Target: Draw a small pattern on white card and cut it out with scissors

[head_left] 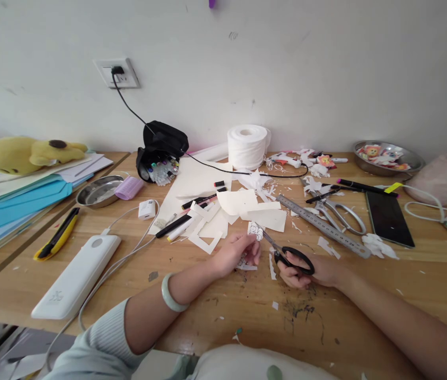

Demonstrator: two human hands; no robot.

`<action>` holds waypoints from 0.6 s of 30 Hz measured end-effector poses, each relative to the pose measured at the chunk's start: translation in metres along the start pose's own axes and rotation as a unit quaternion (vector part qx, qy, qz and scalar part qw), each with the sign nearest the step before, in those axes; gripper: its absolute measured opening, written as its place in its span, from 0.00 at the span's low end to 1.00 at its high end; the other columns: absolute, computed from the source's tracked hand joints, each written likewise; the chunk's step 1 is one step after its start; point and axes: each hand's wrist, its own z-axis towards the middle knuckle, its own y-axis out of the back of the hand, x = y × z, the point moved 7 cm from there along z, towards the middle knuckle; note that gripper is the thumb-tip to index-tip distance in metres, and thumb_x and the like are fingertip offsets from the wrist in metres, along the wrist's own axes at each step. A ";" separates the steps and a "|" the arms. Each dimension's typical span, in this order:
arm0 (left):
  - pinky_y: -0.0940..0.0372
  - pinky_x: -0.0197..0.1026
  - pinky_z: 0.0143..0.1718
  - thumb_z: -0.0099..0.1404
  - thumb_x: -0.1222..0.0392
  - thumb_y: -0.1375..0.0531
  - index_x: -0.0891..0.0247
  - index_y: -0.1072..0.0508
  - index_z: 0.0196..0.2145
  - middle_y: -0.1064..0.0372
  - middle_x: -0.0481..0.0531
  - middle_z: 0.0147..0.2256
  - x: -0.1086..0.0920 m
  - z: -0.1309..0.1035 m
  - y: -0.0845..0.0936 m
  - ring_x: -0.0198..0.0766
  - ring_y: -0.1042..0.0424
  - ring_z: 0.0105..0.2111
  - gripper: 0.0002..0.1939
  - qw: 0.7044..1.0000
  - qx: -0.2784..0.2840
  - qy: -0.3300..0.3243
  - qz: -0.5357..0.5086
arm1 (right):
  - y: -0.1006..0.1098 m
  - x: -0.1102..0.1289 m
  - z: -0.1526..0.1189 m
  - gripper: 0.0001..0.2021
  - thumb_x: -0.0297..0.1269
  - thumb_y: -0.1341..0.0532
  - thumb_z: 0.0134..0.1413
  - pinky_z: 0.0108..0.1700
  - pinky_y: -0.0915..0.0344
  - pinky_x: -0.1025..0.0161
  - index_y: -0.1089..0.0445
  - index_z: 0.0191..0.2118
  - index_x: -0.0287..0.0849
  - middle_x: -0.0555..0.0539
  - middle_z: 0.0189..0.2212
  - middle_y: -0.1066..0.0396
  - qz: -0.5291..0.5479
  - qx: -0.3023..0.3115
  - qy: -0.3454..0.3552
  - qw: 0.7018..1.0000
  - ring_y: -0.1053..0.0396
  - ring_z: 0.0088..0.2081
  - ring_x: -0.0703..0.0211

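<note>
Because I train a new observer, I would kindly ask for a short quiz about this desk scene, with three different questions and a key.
1. Which hand holds the metal scissors with black looped handles?
2. True or false: in the picture, the white cylindrical roll stands to the right of the black fabric pen case.
3. The left hand holds: a) a grey metal ruler; b) a small white paper piece with black lines; c) a yellow-and-black plastic cutter.

Key: 1. The right hand. 2. True. 3. b.

Wooden table (pixel 247 327) beneath cutter (pixel 57 235), phone (pixel 390 218), power bank (pixel 77 277)
</note>
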 end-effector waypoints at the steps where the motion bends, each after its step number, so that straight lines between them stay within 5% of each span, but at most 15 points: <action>1: 0.47 0.35 0.21 0.58 0.45 0.48 0.63 0.39 0.15 0.37 0.49 0.16 0.000 0.000 0.000 0.30 0.41 0.17 0.22 1.000 0.001 0.000 -0.005 | 0.000 0.001 0.000 0.26 0.63 0.53 0.54 0.17 0.60 0.69 0.47 0.24 0.42 0.58 0.13 0.48 -0.001 -0.001 0.000 1.000 0.56 0.15 0.72; 18: 0.47 0.35 0.22 0.59 0.47 0.49 0.63 0.39 0.16 0.38 0.48 0.15 0.005 0.002 0.007 0.31 0.40 0.17 0.21 1.000 -0.015 -0.001 0.019 | 0.001 -0.003 0.000 0.27 0.64 0.54 0.53 0.18 0.59 0.69 0.48 0.24 0.42 0.58 0.12 0.48 -0.011 -0.010 -0.015 1.000 0.57 0.14 0.73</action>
